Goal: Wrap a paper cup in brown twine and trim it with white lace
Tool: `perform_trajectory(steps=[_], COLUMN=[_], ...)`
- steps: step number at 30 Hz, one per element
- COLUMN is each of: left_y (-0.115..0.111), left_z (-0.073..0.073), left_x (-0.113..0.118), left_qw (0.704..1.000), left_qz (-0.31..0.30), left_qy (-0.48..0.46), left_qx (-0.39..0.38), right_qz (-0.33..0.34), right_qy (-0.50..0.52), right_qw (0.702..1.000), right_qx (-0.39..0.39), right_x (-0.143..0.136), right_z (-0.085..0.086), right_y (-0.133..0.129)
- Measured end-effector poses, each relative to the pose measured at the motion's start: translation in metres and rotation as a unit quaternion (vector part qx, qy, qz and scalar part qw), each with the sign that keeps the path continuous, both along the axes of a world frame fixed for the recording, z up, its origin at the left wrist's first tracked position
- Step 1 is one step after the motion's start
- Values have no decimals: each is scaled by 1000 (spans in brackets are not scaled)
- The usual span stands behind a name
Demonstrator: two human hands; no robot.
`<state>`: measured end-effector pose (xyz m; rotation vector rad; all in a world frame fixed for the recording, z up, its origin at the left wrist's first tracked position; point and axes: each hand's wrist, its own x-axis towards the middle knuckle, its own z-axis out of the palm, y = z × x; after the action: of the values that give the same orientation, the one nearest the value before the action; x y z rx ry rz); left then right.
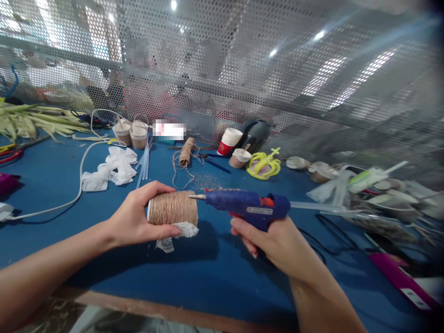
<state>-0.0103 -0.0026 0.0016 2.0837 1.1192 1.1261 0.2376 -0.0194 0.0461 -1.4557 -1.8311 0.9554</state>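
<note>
Head view is showing the blue table (52,175) spreading under me, with a perforated metal screen (312,69) standing along its far edge; whatever is sitting behind those holes is coming through only as grey blur. To my far right a heap of plastic bits and cups (374,189) is smearing out of focus, and I cannot tell the pieces apart.

I am holding the blue glue gun (248,208) in my right hand (277,243), fingers clenched round the grip, which my palm is hiding. A clear glue stick (312,206) is poking out behind it. Its metal nozzle is pointing left and touching the end of the twine-wrapped cup (173,209).

My left hand (133,219) is grasping that cup above the table, lying on its side, thumb beneath and fingers over the top. Tan twine with reddish flecks is covering the wall in tight turns; a white rim is peeking out by my fingers, and crumpled white paper (180,231) is hanging under it. The cup's mouth is turned away, so I cannot see inside.

Farther back a twine spool (186,151) is lying with loose loops, near a red-and-white cup stack (229,141) and a small yellow crown (263,165).
</note>
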Motion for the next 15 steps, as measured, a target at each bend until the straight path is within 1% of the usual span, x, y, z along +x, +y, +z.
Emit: perform_trajectory(steps=[5,9,12,15], left_y=[1,2,2,3], left_z=[0,1,1,1], left_x=[-1,-1,-1,-1], left_qw=[999,995,990,988], left_qz=[8,5,4,8], left_qy=[-12,-35,-51,-58], left_qx=[-41,-97,-132,-146], right_qz=[-10,-9,0,9], right_qy=[2,12,3,-12], right_qw=[1000,1000,1000,1000], right_qx=[-13,-17,-18,-17], right_x=[-4,-3,-3,-3], right_z=[5,4,4,5], right_y=[-7,-8,-8,-9])
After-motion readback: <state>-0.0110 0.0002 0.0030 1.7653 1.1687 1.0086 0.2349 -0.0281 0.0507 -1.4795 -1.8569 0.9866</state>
